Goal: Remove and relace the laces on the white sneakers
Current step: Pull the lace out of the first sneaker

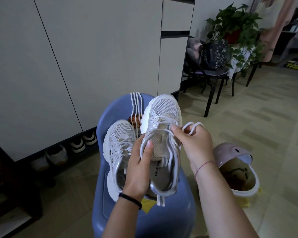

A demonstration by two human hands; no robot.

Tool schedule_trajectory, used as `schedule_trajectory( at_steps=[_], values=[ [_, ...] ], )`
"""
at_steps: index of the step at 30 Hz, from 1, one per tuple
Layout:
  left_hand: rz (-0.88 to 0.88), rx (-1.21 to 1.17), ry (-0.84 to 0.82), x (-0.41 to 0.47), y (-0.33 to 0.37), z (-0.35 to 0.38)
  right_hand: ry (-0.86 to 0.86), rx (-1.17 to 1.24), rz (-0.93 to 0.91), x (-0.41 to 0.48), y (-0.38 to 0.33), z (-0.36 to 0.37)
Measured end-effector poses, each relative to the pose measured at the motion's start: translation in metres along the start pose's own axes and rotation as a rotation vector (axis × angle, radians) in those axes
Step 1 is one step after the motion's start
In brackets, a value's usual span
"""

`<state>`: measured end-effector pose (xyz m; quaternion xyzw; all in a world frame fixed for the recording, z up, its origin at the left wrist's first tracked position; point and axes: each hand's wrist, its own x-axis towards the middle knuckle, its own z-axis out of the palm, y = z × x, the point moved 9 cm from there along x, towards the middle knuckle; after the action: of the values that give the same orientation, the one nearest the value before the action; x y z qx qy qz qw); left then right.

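right fingertips (175, 128) pinch the lace (193, 125) just where it leaves the eyelets, a loop spilling over the right hand (194, 141) toward 2 o'clock. the left hand's (141, 162) thumb and fingers grip the collar of the held sneaker (163, 107), toe tipped to 12 o'clock. only the rows nearest the toe are threaded here, and we can't tell whether it's coming out or going in. at 9 o'clock the second sneaker (120, 129) sits fully laced on the blue stool (170, 212), and a loose lace (136, 103) drapes over the stool at 12, so we judge most of the job is left. at 3 o'clock the pink slipper (230, 152) lies open with nothing inside; far at 9, the cabinet's (93, 48) floor gap holds several shoes (77, 145).
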<state>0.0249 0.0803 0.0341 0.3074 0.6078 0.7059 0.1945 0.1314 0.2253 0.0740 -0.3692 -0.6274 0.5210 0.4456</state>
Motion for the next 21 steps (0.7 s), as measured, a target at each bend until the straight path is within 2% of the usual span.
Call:
schedule_trajectory(
  at_steps=[3, 6, 10, 13, 16, 21],
  values=[
    [-0.011, -0.014, -0.003, 0.0, -0.002, 0.0, -0.017, -0.049, 0.018, -0.001, 0.002, 0.003],
    [-0.007, -0.007, -0.001, 0.0, -0.002, 0.0, -0.035, 0.044, 0.004, -0.002, 0.001, 0.007],
    [-0.012, -0.019, -0.005, -0.001, -0.002, 0.001, -0.075, 0.203, 0.082, -0.002, 0.004, 0.012],
    [-0.013, -0.016, 0.006, -0.001, -0.002, 0.0, -0.102, 0.134, 0.052, -0.001, 0.002, 0.014],
    [0.001, -0.046, 0.026, -0.001, 0.002, -0.002, -0.033, 0.086, -0.016, 0.001, -0.003, 0.007],
    [-0.008, -0.108, 0.078, 0.0, 0.003, -0.012, 0.123, 0.405, -0.016, 0.011, -0.013, -0.026]
  ],
)
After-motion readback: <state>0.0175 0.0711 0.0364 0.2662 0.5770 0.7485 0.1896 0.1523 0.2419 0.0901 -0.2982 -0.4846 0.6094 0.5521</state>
